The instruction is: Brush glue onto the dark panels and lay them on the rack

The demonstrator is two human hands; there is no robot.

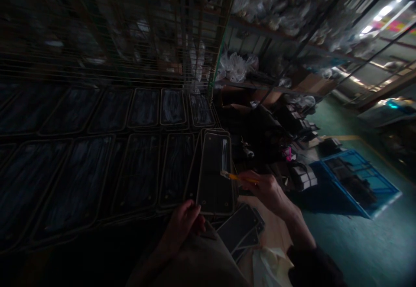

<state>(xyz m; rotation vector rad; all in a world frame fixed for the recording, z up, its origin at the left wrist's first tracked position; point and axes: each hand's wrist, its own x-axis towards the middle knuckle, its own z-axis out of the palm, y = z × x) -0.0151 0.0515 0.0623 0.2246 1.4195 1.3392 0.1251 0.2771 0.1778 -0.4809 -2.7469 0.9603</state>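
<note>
My right hand (268, 189) is closed around the yellow handle of a small brush (238, 177). The bristles rest on a dark rectangular panel (212, 178) with rounded corners and small holes near its ends. A wet, whitish streak (224, 153) runs up the panel's right side from the brush tip. At the panel's near left corner, my left hand (185, 220) has its thumb and curled fingers closed on the edge. Beneath and to the left, another dark panel (191, 178) is partly covered by the one being brushed.
Two rows of panels with whitish smears (138, 172) extend leftward. Several bare panels (240, 228) lie near my lap on a brown board (274, 226). A wire rack (136, 31) stands behind. To the right are stacked dark pieces (299, 122) and a blue crate (344, 200).
</note>
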